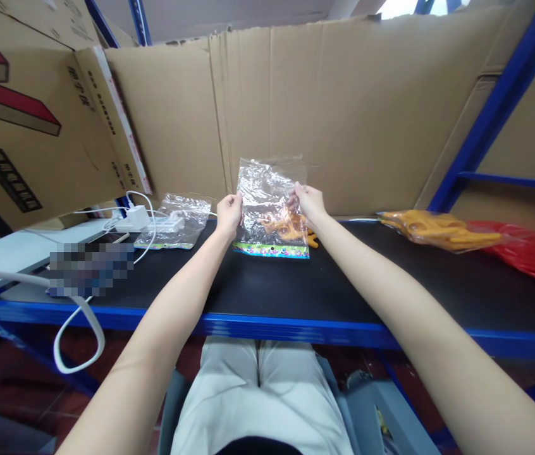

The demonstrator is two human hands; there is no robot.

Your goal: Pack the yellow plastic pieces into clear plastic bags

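Observation:
A clear plastic bag (267, 196) hangs upright between my two hands over the black tabletop, its colourful printed strip along the bottom. My left hand (229, 213) pinches the bag's left edge. The right edge is gripped by my right hand (309, 203), with its fingertips partly behind the film. Orange plastic pieces (312, 239) show through the lower right of the bag and stick out beyond it; they look to lie on the tabletop behind it, though I cannot tell their exact shape.
Another clear bag (191, 221) lies at the left, near a white power strip (170, 222) and charger cables. At the right are a bagged orange item (438, 230) and red plastic (528, 249). A cardboard wall (343, 114) closes the back; a blue rail (286, 330) edges the front.

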